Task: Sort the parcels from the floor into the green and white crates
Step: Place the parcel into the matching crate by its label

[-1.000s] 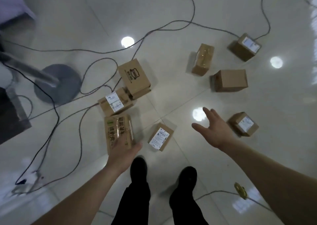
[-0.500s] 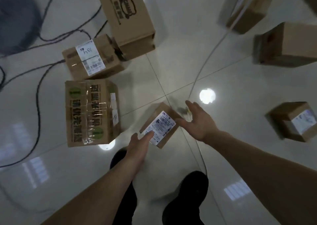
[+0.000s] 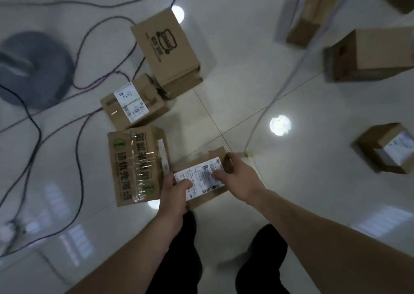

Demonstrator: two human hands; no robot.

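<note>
Small parcel (image 3: 202, 190), brown card with a white printed label facing up, is gripped by both hands low over the pale tiled floor (image 3: 246, 80); I cannot tell whether its underside touches the tiles. The left hand (image 3: 173, 198) curls round the near left corner, thumb pressed on the label. The right hand (image 3: 240, 177) clasps the far right edge, fingers hooked over the rim, thumb laid on the label. Just left of the small parcel, close beside it, lies a taped parcel (image 3: 134, 166) with green and black print. Farther up-left of the small parcel sit a parcel with a handwritten label (image 3: 134, 105) and a logo-printed parcel (image 3: 165, 49), the two touching. Well right of the small parcel stands a labelled parcel (image 3: 387, 148); up-right of it are a plain parcel (image 3: 376, 51) and a tall parcel (image 3: 311, 13), blurred. Dark cables (image 3: 77, 145) trail far left of the small parcel, near a grey round base (image 3: 33, 69). Dark-clad legs (image 3: 262, 255) show just below it.
</note>
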